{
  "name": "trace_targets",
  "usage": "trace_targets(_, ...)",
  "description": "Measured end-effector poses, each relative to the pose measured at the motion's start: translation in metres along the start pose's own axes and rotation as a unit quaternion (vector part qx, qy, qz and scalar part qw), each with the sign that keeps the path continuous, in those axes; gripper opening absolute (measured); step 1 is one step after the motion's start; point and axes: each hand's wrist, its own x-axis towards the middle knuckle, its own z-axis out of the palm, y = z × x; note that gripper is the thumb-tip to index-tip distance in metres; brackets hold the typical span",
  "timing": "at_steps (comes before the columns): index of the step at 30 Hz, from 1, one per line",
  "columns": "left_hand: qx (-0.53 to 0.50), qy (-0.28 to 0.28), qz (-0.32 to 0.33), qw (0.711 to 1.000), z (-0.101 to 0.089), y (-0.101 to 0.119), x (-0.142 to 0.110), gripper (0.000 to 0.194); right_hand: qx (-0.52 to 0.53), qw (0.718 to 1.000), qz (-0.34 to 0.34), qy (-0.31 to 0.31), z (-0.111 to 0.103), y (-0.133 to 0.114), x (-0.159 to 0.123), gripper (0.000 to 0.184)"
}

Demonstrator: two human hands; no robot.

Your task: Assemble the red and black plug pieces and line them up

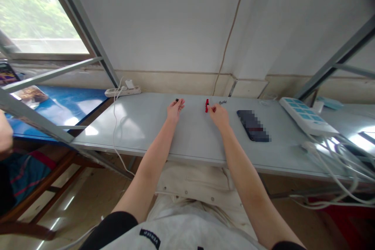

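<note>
My left hand (175, 110) is above the grey tabletop with its fingers curled. A small black piece (177, 100) shows at its fingertips; its exact kind is too small to tell. To the right, my right hand (218, 114) is closed in a pinch, its fingertips at the edge of a small red and black piece (207, 106). That piece is narrow, red at both ends and dark in the middle. Several tiny dark pieces (223, 102) lie on the table just behind my right hand.
A dark phone (252, 125), partly pixelated, lies right of my right hand. Farther right is a white and blue power strip (307, 116) with tangled white cables (341, 179). Another power strip (123, 91) sits at the back left, its cable crossing the grey table (193, 140). Metal posts flank both sides.
</note>
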Motion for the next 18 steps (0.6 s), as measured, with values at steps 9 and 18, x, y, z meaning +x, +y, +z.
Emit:
trace_targets(9, 0.103, -0.245, -0.071, 0.961, 0.014, -0.005, -0.023, 0.038, 0.198, 0.974, -0.104, -0.044, 0.011, -0.018, -0.006, 0.043)
trace_targets(18, 0.134, -0.283, -0.07, 0.947, 0.013, -0.006, -0.025, 0.04, 0.306, 0.947, -0.075, -0.067, 0.009, -0.021, -0.006, 0.049)
